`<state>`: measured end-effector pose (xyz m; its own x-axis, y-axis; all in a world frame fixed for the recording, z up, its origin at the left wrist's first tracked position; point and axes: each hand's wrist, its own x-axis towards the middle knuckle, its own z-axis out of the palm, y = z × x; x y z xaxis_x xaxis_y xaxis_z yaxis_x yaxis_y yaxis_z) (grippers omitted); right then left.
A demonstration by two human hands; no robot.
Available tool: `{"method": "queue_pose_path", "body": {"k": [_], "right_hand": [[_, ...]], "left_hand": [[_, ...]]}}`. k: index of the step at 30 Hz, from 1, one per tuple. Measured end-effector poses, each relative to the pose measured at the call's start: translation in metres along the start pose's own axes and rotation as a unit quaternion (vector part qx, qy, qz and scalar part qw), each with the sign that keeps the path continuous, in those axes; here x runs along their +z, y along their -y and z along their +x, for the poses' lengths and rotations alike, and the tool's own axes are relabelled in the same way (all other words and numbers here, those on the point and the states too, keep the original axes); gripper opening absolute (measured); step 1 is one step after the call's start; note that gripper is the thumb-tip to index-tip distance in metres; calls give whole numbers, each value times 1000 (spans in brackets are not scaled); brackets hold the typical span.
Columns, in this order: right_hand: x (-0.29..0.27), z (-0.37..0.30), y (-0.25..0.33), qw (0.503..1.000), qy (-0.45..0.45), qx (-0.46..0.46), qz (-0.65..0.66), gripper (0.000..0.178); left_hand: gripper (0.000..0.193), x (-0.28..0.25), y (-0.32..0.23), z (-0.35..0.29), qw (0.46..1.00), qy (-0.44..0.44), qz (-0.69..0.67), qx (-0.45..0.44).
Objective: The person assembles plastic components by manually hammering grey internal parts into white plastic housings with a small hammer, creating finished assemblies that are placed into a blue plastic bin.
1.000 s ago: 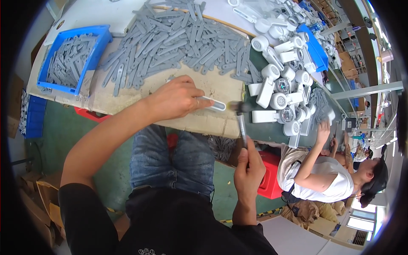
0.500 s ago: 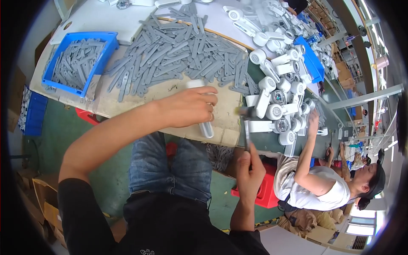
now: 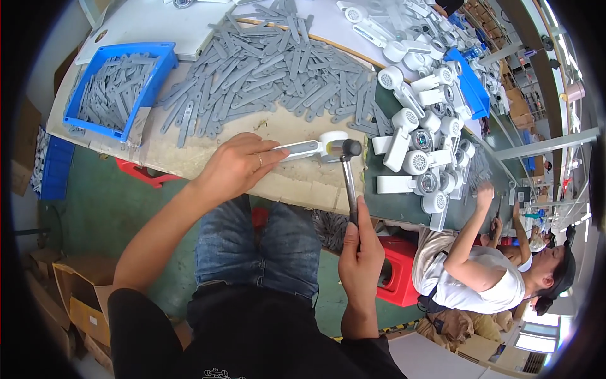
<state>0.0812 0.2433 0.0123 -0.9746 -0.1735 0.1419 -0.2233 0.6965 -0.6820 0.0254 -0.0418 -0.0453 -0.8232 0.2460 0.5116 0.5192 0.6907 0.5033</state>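
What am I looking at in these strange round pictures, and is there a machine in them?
No machine is doing the handling: a person works with two bare hands. The view comes from a wide fisheye camera on their head, looking down, so straight edges bend near the rim.

The left hand holds a white device by its handle. The right hand grips a hammer, its head over the device's round end.

On the worktable lie many loose grey strips, with more in a blue tray. Similar white devices are heaped at right.
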Motion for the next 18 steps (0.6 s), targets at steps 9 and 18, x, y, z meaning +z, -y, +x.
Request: {"method": "queue_pose_path", "body": {"k": [9, 18], "right_hand": [[27, 11, -6, 992, -2, -50, -116, 53], [11, 14, 0, 991, -4, -52, -126, 50]], "left_hand": [[29, -1, -2, 7, 1000, 8, -24, 1], [29, -3, -2, 3, 1000, 12, -20, -4]]}}
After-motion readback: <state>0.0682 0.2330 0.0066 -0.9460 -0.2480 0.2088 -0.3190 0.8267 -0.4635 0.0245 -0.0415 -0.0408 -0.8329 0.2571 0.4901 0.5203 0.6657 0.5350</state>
